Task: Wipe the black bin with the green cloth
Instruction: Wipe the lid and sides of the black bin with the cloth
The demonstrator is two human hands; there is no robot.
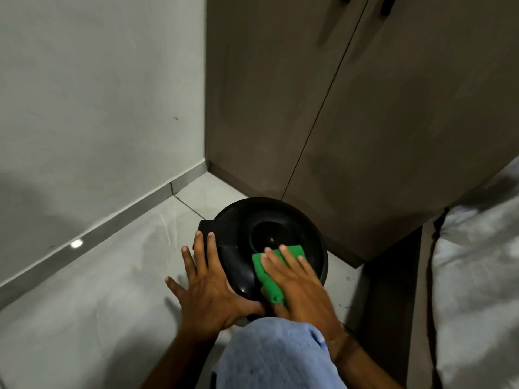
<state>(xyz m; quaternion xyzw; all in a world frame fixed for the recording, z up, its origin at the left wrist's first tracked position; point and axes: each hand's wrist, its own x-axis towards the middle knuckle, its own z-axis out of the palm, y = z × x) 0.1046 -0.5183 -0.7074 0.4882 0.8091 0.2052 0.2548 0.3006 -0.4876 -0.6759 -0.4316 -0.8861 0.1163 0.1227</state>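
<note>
The black bin (269, 242) stands on the tiled floor (118, 276) in the corner by the brown wardrobe (365, 136), directly ahead of the crouching person's knee (280, 352). The right hand (297, 284) lies flat with fingers spread, pressing the green cloth (271, 272) onto the near right part of the round lid, its long side running away from the person. The left hand (207, 287), open and gripping nothing, braces the lid's left edge, so the right hand seems the one to sweep on across the unwiped far side.

Near rim of the round glossy black bin (269, 231) hidden under both hands and a pale blue denim knee (278, 357). Middle of the folded green cloth (268, 279) covered by the flattened right hand (300, 287). Bin's body out of sight below its lid. Dark wardrobe-door handles (325, 23) cut off at the top edge.
</note>
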